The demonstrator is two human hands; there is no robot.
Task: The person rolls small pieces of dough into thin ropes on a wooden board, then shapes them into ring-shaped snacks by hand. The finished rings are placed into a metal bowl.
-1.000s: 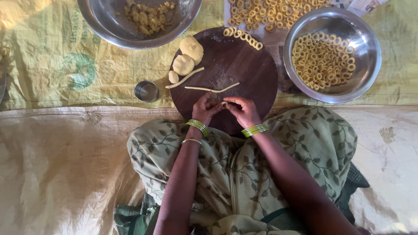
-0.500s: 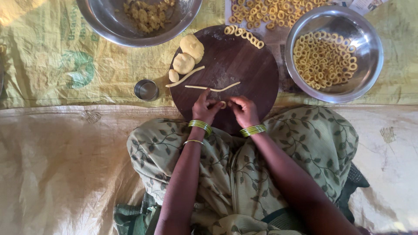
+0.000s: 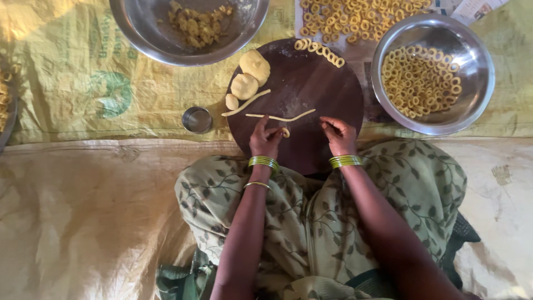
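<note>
The person sat on the floor with a round dark wooden board [image 3: 311, 83] in front of the knees. The left hand [image 3: 265, 139] rested on the near part of the board, its fingers curled and pinching a small dough ring [image 3: 285, 132] at its thumb side. The right hand [image 3: 338, 135] lay just beside it on the board, apart from the ring, with its fingers loosely bent and its fingertips drawn together; whether it held a bit of dough could not be told. Green and gold bangles sat on both wrists.

Just beyond the two hands lay a thin rolled dough rope [image 3: 282, 117], stretched across the board, and a second, shorter rope [image 3: 246, 103] lay at an angle near the board's left edge. Beside that rope sat three dough balls [image 3: 245, 85], from large to small. A short row of finished rings [image 3: 320, 51] lined the far edge of the board.

To the right of the board stood a steel bowl [image 3: 477, 72] holding many dough rings, and more rings were spread on paper [image 3: 355, 16] beyond it. A larger steel bowl [image 3: 139, 33] with crumbled yellow dough stood at the far left, and a small steel cup [image 3: 197, 119] stood just left of the board, on a printed sack [image 3: 83, 83] spread over the floor.
</note>
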